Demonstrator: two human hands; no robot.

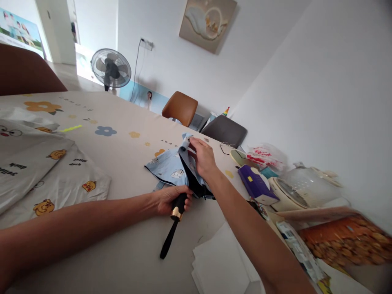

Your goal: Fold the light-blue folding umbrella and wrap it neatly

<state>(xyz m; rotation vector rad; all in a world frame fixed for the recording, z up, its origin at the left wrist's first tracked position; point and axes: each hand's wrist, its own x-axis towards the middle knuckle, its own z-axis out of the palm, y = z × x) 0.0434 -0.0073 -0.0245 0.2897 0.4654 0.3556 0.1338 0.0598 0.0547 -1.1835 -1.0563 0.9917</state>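
A light blue folding umbrella (168, 166) with white printed figures and a black lining is partly folded above the table. Its black handle has a gold band and a dangling black wrist strap (169, 240). My left hand (173, 199) is wrapped round the handle just below the canopy. Higher up, my right hand (202, 155) pinches the canopy cloth near the umbrella's top end. Part of the canopy's dark inner side shows between the two hands. To the left, a white cloth with yellow duck prints (76, 163) lies spread on the table.
White paper sheets (220, 261) lie near the front edge. A purple tissue box (257, 184), a white plastic bag (266, 157) and a cream appliance (289, 194) crowd the right side. Chairs (180, 108) and a fan (112, 68) stand beyond the flower-patterned table (122, 112).
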